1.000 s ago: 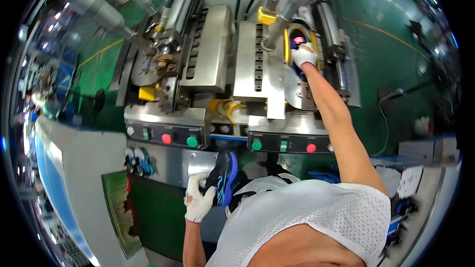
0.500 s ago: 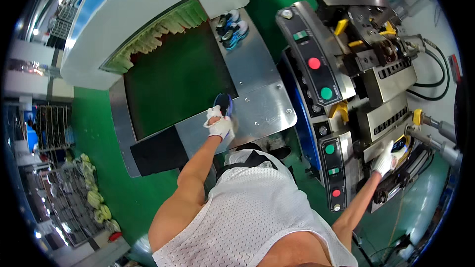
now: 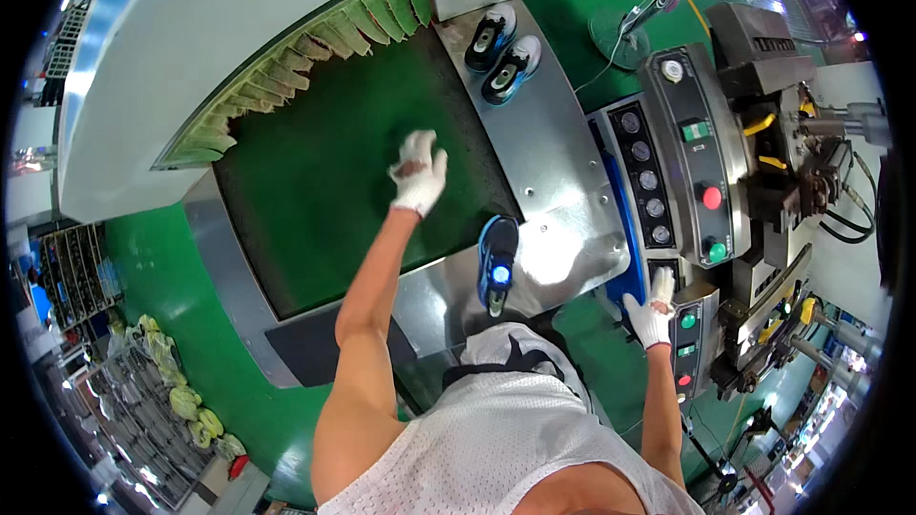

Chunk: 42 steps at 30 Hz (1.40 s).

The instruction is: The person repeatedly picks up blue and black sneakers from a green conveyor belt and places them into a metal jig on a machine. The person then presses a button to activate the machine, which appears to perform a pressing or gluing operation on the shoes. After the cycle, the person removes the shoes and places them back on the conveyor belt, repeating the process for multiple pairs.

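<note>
My left hand (image 3: 418, 174), in a white glove with bare patches, hovers over the dark green belt (image 3: 324, 191) with its fingers apart and nothing in them. On the near edge of the metal table, close to my body, lies a single black and blue shoe (image 3: 498, 262) with a bright spot of light on it. My right hand (image 3: 653, 313), also gloved, is beside the machine's button panel (image 3: 695, 343), thumb spread from the fingers, with nothing seen in it. Two black, white and blue sneakers stand at the table's far right, one (image 3: 491, 36) behind the other (image 3: 511, 70).
A white machine housing (image 3: 277, 19) with a hanging green fringe (image 3: 315, 48) covers the belt's far end. At the right stands a steel press machine (image 3: 763, 172) with coloured buttons and gauges (image 3: 645, 179). A rack (image 3: 143, 410) and a fan (image 3: 618, 36) stand on the green floor.
My left hand has let go of the shoe and moved out over the belt. The shoe now lies on the table edge. My right hand has drawn back from the press toward my body.
</note>
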Tool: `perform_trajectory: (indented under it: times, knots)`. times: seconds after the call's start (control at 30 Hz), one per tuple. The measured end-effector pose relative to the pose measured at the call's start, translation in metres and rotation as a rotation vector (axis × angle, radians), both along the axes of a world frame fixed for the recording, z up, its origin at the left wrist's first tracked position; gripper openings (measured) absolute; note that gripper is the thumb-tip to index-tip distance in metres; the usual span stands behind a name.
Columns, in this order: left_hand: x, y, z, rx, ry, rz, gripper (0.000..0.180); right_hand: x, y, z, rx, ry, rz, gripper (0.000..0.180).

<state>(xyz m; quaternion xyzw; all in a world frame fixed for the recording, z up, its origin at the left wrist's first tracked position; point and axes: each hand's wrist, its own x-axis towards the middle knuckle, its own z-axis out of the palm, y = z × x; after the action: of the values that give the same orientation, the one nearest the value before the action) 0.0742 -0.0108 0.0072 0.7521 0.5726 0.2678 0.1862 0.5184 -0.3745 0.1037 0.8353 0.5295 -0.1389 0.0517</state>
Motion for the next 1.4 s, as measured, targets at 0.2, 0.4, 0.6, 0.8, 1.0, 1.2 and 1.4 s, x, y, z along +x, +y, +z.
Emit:
perform_trajectory:
  times: [0.2, 0.4, 0.6, 0.8, 1.0, 1.2, 1.4]
  knots:
    - [-0.102, 0.239, -0.040, 0.358, 0.235, 0.124, 0.038, -0.132, 0.188, -0.060, 0.047, 0.248, 0.145, 0.096]
    - [-0.222, 0.413, -0.068, -0.301, 0.613, 0.589, 0.054, -0.203, 0.311, -0.124, 0.249, 0.173, 0.335, 0.080]
    - [-0.241, 0.454, -0.113, -0.284, 0.632, 0.480, 0.061, -0.221, 0.341, -0.129, 0.210, 0.081, 0.384, 0.073]
    - [-0.230, 0.445, -0.124, -0.208, 0.617, 0.382, 0.071, -0.211, 0.323, -0.147, 0.162, 0.102, 0.389, 0.079]
    - [-0.180, 0.334, -0.098, 0.054, 0.532, 0.158, 0.081, -0.212, 0.347, -0.117, 0.170, 0.181, 0.490, 0.081]
    - [-0.105, 0.117, 0.005, -0.212, 0.337, -0.046, 0.052, -0.206, 0.315, -0.094, 0.035, 0.486, 0.202, 0.071]
    - [-0.077, -0.018, 0.058, -0.551, 0.111, 0.164, 0.057, -0.209, 0.207, -0.009, -0.081, 0.829, -0.076, 0.071]
